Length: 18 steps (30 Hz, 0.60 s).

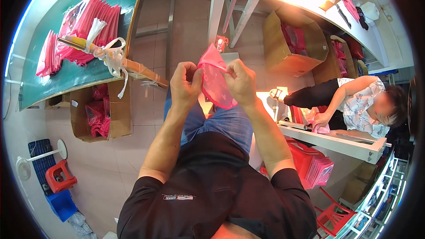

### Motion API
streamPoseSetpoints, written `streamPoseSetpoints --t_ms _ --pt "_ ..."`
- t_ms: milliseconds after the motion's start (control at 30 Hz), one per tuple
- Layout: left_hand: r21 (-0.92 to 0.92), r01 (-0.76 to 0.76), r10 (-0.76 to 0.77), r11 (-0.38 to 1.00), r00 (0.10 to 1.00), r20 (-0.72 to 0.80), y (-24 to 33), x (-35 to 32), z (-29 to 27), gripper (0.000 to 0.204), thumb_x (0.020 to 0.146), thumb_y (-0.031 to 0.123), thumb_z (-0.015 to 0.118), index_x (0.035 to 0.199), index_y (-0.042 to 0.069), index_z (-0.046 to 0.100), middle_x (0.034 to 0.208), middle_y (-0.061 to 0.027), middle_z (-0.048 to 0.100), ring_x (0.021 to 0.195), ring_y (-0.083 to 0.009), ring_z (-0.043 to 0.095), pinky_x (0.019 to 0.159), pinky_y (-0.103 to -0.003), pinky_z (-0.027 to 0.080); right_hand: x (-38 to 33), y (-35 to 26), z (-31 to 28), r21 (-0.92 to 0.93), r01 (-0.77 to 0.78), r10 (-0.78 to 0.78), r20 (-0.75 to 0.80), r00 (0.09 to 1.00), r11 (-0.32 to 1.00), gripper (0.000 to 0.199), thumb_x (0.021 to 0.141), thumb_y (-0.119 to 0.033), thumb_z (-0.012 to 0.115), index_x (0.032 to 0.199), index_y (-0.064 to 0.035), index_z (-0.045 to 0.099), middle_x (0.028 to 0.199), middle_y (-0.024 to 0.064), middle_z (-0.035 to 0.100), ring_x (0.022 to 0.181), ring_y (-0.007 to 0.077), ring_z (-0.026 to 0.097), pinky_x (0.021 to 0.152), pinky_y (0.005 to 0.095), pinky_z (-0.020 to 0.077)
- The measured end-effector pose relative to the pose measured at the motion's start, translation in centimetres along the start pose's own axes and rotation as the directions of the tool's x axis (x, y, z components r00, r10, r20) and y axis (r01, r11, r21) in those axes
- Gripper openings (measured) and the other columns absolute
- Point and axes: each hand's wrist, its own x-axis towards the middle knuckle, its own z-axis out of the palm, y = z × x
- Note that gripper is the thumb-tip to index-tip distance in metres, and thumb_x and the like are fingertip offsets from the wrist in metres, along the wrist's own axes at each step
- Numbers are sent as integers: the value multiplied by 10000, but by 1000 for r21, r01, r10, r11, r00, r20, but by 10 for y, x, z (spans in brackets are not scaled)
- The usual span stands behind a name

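Note:
A sheer pink fabric piece (216,84), which looks like a small pouch, hangs in front of me above my lap. My left hand (185,82) pinches its left side, the thumb lying along the edge. At its right edge, my right hand (241,79) holds it between thumb and bent fingers. The upper end comes to a point and the lower edge is rounded, with a darker pink border. Folds hide whether anything is inside.
Pink packets stand in stacks (88,26) on a green table at left. Cardboard boxes (294,44) hold more pink goods. A wrapped wooden pole (141,68) juts from the table. At right, a co-worker (361,106) handles pink fabric by a white frame (332,144).

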Motion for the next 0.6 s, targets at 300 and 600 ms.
streamPoseSetpoints --t_ms 300,600 --pt "349 -266 337 898 928 -159 0 9 -1 140 831 -11 640 925 16 540 714 -54 515 589 -104 503 530 -273 440 -9 0 7 24 43 -43 29 999 999 192 775 68 662 837 -35 512 630 31 486 557 71 460 522 247 408" --pt "-191 -40 30 981 998 -58 5 10 -8 197 866 54 674 1000 67 531 829 -6 494 717 -74 462 638 -204 397 9 2 15 259 -210 196 79 978 943 211 804 30 705 811 -50 510 642 -61 477 568 12 398 495 203 341"
